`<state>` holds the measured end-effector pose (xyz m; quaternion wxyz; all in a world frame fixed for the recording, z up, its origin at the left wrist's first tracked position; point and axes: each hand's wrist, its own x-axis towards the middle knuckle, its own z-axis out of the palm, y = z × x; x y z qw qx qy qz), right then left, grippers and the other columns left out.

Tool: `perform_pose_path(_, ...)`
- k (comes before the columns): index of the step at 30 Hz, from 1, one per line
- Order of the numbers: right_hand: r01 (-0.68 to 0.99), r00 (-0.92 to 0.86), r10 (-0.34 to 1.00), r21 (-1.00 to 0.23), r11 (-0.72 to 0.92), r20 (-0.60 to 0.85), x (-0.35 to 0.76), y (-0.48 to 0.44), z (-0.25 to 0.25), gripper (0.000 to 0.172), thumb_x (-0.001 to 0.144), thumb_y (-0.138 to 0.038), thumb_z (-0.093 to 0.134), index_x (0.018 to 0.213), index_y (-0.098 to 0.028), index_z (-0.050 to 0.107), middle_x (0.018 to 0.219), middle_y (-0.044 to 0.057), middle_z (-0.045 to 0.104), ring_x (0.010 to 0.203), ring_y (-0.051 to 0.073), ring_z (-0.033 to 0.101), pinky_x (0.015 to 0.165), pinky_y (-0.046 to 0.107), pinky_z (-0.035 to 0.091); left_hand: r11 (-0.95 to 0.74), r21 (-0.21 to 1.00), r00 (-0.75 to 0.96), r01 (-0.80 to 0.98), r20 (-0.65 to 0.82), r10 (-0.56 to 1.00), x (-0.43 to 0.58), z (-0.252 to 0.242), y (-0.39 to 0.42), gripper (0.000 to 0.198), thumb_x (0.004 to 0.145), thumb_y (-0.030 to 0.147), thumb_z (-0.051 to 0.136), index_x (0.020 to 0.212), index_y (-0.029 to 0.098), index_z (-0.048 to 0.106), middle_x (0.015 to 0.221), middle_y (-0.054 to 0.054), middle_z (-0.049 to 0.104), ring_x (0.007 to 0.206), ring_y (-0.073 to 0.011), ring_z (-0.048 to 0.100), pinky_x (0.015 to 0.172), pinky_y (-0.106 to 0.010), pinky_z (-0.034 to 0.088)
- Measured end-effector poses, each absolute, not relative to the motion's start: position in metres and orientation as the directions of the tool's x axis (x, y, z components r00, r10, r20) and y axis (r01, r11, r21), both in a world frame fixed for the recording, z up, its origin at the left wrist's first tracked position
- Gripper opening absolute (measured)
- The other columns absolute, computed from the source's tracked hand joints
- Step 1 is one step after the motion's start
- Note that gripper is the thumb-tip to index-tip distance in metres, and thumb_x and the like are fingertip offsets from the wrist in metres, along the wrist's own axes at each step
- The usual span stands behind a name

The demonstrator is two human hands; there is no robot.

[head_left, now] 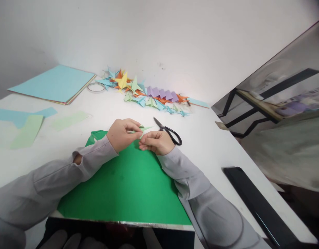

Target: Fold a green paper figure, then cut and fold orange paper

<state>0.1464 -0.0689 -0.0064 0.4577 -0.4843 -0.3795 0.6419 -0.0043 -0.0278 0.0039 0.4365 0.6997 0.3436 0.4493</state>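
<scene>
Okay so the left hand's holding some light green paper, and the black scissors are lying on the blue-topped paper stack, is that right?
Not the black scissors: the head view shows them on the white table, beside the right hand. The left hand is indeed holding light green paper.

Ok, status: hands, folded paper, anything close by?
Left hand pinching pale green folded paper. Right hand close by, fingers curled, grip unclear. Scissors lying just beyond it.

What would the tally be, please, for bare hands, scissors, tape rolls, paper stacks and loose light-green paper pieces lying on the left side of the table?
Bare hands: 2 (left hand, right hand)
Scissors: 1
Tape roll: 1
Paper stack: 1
Loose light-green paper pieces: 2
Total: 7
</scene>
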Motion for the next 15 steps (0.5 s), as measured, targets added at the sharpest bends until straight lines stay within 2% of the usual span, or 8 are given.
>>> perform_pose_path(6,-0.210,-0.058,0.900,-0.876,-0.435,-0.433,0.141,-0.069,0.005,0.010,0.049,-0.003,0.066,0.045,-0.011,0.062,0.045,0.003,0.064,0.040,0.011,0.061,0.039,0.015,0.051,-0.372,0.925,0.390,0.080,0.315,0.866,-0.004,0.002,-0.029,0.006,0.054,0.017,0.067,0.057,0.015,0.071,0.082,-0.012,0.068,0.078,-0.0226,0.065,0.064,-0.031,0.054)
perform_pose_path(15,-0.176,-0.030,0.886,-0.870,-0.461,-0.463,0.138,-0.069,0.008,0.014,0.048,0.000,0.057,0.040,-0.011,0.057,0.041,0.002,0.061,0.036,0.010,0.058,0.034,0.015,0.047,-0.355,0.933,0.392,0.058,0.305,0.868,-0.002,0.004,-0.034,0.004,0.053,0.016,0.067,0.055,0.016,0.070,0.075,-0.008,0.069,0.077,-0.0205,0.065,0.069,-0.029,0.053)
